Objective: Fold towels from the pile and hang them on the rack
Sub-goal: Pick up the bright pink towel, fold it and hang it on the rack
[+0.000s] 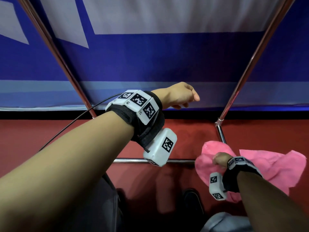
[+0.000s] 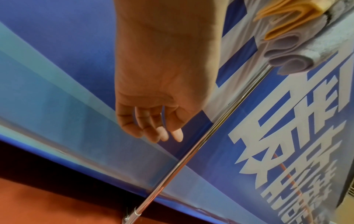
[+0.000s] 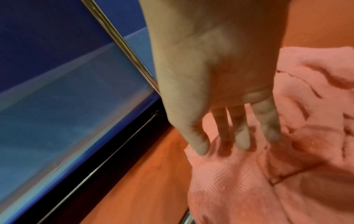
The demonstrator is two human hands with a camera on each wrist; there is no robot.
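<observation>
A crumpled pink towel [image 1: 260, 166] lies on the red floor by the rack's right foot. My right hand [image 1: 219, 160] hangs low over its left part. In the right wrist view the right hand [image 3: 222, 145] points its straight fingers [image 3: 242, 141] down at the pink towel [image 3: 249, 189], and I cannot tell if they touch it. My left hand [image 1: 182, 96] is stretched forward between the rack's poles and holds nothing. The left wrist view shows the left hand [image 2: 159, 134] with loosely curled fingers beside a chrome pole [image 2: 191, 154].
The rack has slanted chrome poles at left [image 1: 55, 56] and right [image 1: 250, 64], and a low crossbar [image 1: 130, 160]. Folded orange [image 2: 283, 15] and grey towels [image 2: 287, 57] hang at its top. A blue banner [image 1: 150, 61] stands behind. My shoes [image 1: 192, 203] are on the floor below.
</observation>
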